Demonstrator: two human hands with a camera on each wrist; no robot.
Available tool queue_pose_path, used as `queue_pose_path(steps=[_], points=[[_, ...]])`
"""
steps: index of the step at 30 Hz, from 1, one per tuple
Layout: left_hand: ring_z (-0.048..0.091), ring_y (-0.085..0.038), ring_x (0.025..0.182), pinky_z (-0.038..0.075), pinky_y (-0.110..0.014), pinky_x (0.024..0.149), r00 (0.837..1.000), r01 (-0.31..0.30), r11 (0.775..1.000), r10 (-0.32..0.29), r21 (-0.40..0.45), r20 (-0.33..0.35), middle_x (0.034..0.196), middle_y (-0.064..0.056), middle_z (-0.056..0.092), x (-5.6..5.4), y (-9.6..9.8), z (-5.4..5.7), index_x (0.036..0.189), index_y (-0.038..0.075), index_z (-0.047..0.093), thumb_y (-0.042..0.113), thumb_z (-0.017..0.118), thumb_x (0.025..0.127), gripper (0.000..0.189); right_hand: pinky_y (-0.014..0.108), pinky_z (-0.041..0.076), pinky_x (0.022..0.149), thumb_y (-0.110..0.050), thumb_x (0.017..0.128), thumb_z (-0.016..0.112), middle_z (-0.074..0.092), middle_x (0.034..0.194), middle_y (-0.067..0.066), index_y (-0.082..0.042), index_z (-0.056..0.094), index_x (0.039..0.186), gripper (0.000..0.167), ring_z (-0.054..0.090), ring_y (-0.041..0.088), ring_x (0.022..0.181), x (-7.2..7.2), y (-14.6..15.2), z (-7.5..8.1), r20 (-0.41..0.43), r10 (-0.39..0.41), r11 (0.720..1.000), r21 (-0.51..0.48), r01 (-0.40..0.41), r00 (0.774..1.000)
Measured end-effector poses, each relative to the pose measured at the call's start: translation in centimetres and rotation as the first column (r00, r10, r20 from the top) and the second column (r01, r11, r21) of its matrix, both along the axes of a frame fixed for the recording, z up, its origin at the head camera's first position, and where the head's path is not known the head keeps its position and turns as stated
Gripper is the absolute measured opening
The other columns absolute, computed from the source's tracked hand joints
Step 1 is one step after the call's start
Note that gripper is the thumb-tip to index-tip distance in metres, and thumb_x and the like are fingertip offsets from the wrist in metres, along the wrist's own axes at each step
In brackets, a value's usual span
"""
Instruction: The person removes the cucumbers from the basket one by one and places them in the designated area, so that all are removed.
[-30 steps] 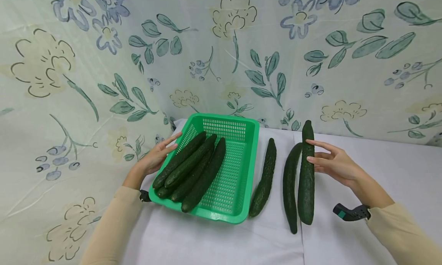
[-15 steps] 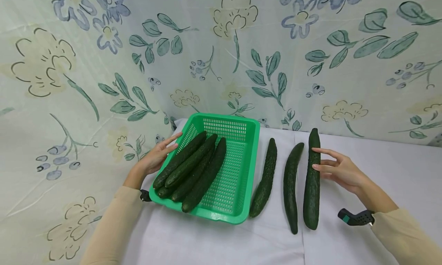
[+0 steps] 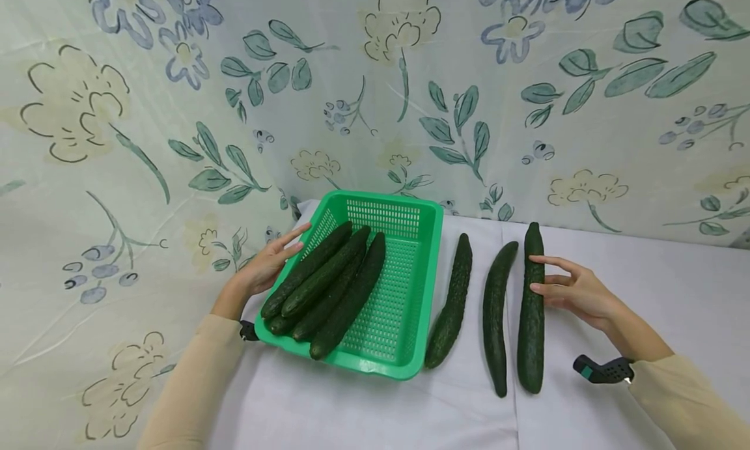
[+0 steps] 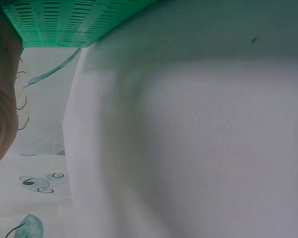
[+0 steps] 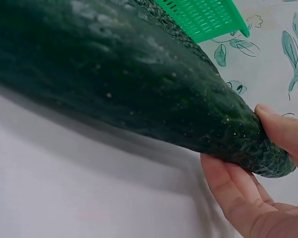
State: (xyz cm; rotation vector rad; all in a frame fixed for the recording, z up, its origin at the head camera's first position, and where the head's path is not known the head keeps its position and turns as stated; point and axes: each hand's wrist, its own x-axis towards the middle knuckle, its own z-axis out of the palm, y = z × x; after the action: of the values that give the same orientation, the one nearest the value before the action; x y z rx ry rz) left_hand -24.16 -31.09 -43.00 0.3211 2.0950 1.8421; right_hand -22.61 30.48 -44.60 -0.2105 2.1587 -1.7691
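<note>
My right hand (image 3: 577, 290) pinches a long dark green cucumber (image 3: 532, 346) near its upper part, thumb and fingers on either side. In the right wrist view the cucumber (image 5: 139, 84) runs close over the white cloth, its tip between the thumb and fingers. Two more cucumbers lie to its left, a curved one (image 3: 495, 320) and a bumpy one (image 3: 454, 300). On the left, a green plastic basket (image 3: 404, 370) contains several cucumbers (image 3: 328, 287) piled at its left side. My left hand (image 3: 266, 264) rests with extended fingers against the basket's left side.
A white cloth (image 3: 351, 411) covers the table. Behind it and at the left hangs a floral curtain (image 3: 363, 157). The bumpy cucumber lies right beside the basket's right wall.
My right hand has moved the cucumber to the right and toward me, away from the curved cucumber it overlapped, and lower toward the cloth. The left hand and basket stay in place.
</note>
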Motion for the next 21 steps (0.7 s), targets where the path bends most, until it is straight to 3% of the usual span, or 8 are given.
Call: queue_pose_path(steps=[2,4,9,12,15,18,21], points=[[-0.006,-0.026,0.151,0.010,-0.058,0.118,1.000,0.006,1.000,-0.006,0.000,-0.003,0.166,0.001,-0.005,-0.01,-0.03,-0.04,0.160,0.032,0.026,0.035,0.044,0.109,0.054,0.035,0.058,0.078,-0.006,0.097,0.066,0.049,0.126,0.023,-0.028,0.049,0.148,0.058,0.065,0.015,0.093,0.04,-0.07,-0.07,-0.004,-0.004,1.000,0.014,0.004,1.000],[-0.003,-0.028,0.151,0.013,-0.058,0.117,1.000,0.017,1.000,-0.017,0.010,-0.002,0.166,0.001,-0.005,-0.01,-0.04,-0.03,0.160,0.032,0.024,0.034,0.043,0.109,0.055,0.035,0.058,0.078,-0.008,0.097,0.067,0.042,0.131,0.029,-0.028,0.049,0.148,0.058,0.064,0.014,0.092,0.06,-0.15,-0.15,-0.004,-0.010,1.000,0.027,0.010,1.000],[0.026,-0.031,0.146,0.043,-0.043,0.106,0.999,0.034,0.998,-0.035,0.047,0.020,0.166,-0.003,0.000,-0.03,0.03,0.07,0.161,0.032,0.022,0.033,0.040,0.110,0.054,0.035,0.059,0.078,-0.009,0.096,0.070,0.035,0.133,0.034,-0.025,0.049,0.147,0.058,0.064,0.014,0.090,0.08,-0.37,-0.24,0.003,-0.024,0.999,0.038,0.024,1.000],[0.041,-0.026,0.138,0.050,-0.035,0.097,0.999,0.034,0.997,-0.036,0.063,0.030,0.166,-0.004,0.004,-0.01,0.09,0.12,0.161,0.032,0.022,0.032,0.039,0.110,0.053,0.036,0.059,0.078,-0.010,0.094,0.072,0.037,0.128,0.031,-0.023,0.050,0.147,0.058,0.065,0.015,0.088,0.07,-0.49,-0.23,0.002,-0.033,0.998,0.053,0.033,0.999],[0.053,-0.022,0.128,0.053,-0.036,0.094,0.998,0.032,0.995,-0.037,0.093,0.047,0.164,-0.006,0.012,0.04,0.13,0.12,0.160,0.032,0.023,0.031,0.039,0.110,0.053,0.036,0.059,0.078,-0.012,0.093,0.074,0.041,0.122,0.028,-0.021,0.052,0.145,0.057,0.064,0.014,0.087,0.06,-0.57,-0.24,-0.010,-0.043,0.996,0.079,0.044,0.999],[0.052,-0.023,0.129,0.052,-0.039,0.095,0.998,0.024,0.996,-0.029,0.090,0.050,0.164,-0.004,0.012,0.07,0.15,0.15,0.160,0.033,0.023,0.032,0.040,0.110,0.053,0.036,0.059,0.078,-0.014,0.091,0.076,0.044,0.119,0.026,-0.019,0.054,0.144,0.058,0.063,0.014,0.087,0.02,-0.65,-0.31,-0.028,-0.055,0.992,0.109,0.058,0.998],[0.035,-0.026,0.142,0.044,-0.041,0.105,0.999,0.017,0.998,-0.019,0.053,0.036,0.165,-0.001,0.005,0.13,0.07,0.12,0.160,0.033,0.024,0.033,0.042,0.109,0.054,0.036,0.059,0.078,-0.016,0.090,0.078,0.047,0.119,0.027,-0.016,0.054,0.145,0.059,0.063,0.014,0.087,-0.04,-0.77,-0.43,-0.045,-0.067,0.987,0.140,0.072,0.997]])
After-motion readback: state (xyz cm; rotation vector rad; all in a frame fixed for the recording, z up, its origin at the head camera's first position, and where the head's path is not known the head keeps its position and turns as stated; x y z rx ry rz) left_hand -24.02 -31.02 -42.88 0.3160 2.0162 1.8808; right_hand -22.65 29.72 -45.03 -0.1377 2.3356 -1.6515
